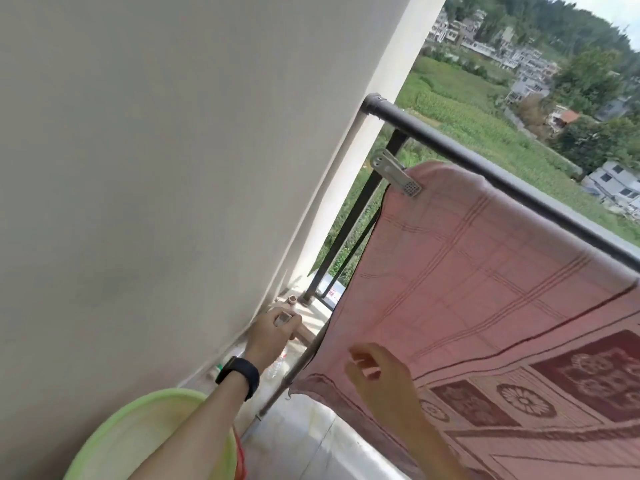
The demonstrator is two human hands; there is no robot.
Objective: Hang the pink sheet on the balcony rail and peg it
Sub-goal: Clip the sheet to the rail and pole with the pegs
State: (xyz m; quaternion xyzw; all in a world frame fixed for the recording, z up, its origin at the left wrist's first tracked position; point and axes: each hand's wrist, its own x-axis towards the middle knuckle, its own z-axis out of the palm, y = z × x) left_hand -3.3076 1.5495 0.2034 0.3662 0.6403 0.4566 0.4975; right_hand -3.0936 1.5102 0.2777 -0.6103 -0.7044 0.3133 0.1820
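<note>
Fingers (pixel 294 322) of your left hand (pixel 272 336) curl round a small grey thing. Right hand (pixel 375 374) is spread loose, just near the sheet (pixel 485 271). Sheet drapes over the rail (pixel 450 147), one peg (pixel 398 176) at its left end. No second peg is visible, so wind could drag it off.

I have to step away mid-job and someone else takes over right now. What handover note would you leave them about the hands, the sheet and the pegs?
Left hand: grips a small grey metal piece, seemingly a second peg, low beside the white wall.
Right hand: open, blurred, in front of the pink patterned sheet; contact unclear.
Done: sheet draped over the dark metal balcony rail; one grey metal peg sits on its upper left corner.
Left: peg the rest of the top edge.
</note>
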